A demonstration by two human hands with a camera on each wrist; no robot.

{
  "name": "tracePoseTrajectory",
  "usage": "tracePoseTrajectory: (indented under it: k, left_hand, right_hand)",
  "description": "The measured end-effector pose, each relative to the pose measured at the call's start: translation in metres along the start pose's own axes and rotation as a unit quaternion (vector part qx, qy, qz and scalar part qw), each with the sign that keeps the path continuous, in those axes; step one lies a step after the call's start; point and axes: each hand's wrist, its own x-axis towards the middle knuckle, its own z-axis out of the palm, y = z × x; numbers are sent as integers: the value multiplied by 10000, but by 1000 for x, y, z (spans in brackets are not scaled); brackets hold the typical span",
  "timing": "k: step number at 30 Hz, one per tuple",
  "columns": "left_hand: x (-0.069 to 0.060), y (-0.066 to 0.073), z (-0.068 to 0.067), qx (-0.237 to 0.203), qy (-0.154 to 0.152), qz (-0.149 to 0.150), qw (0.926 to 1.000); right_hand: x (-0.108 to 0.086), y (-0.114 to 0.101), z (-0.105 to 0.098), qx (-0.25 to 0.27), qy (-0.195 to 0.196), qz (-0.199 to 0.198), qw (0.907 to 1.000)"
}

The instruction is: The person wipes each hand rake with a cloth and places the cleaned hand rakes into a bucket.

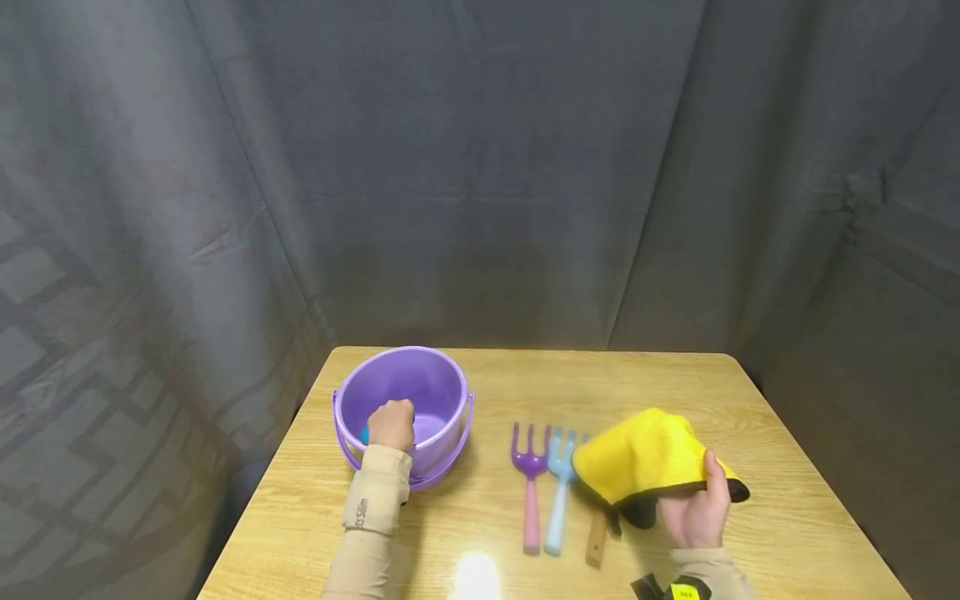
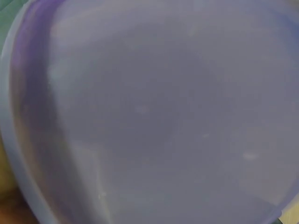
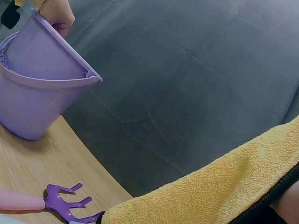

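Observation:
My left hand [image 1: 392, 425] reaches over the near rim of a purple bucket [image 1: 405, 367], its fingers curled. A bit of a blue thing [image 1: 364, 435] shows at that hand's outer side and seems held in it; its kind is hidden. The bucket's smooth inside wall [image 2: 154, 112] fills the left wrist view. With thumb on top, my right hand [image 1: 697, 508] grips a yellow cloth [image 1: 645, 454] with black edging, lifted at the right side of the table. In the right wrist view the cloth [image 3: 210, 191] covers the lower right.
Between bucket and cloth lie a purple toy fork [image 1: 531, 492] with a pink handle and a light-blue toy fork [image 1: 558, 492]. A tool with a wooden handle [image 1: 596, 540] lies partly beneath the cloth. Grey curtains [image 1: 480, 208] surround the wooden table [image 1: 300, 525].

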Motion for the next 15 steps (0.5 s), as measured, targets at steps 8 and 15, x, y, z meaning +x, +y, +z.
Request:
tracePoseTrajectory:
  k: [8,15]
  left_hand:
    - [4,-1,0,42,-426,-98,9990]
    - [2,-3,3,-101,-268,147,9995]
  right_hand:
    - [0,0,-2,2,70,24,10000]
    - [-1,-1,-7,297,-102,158,9994]
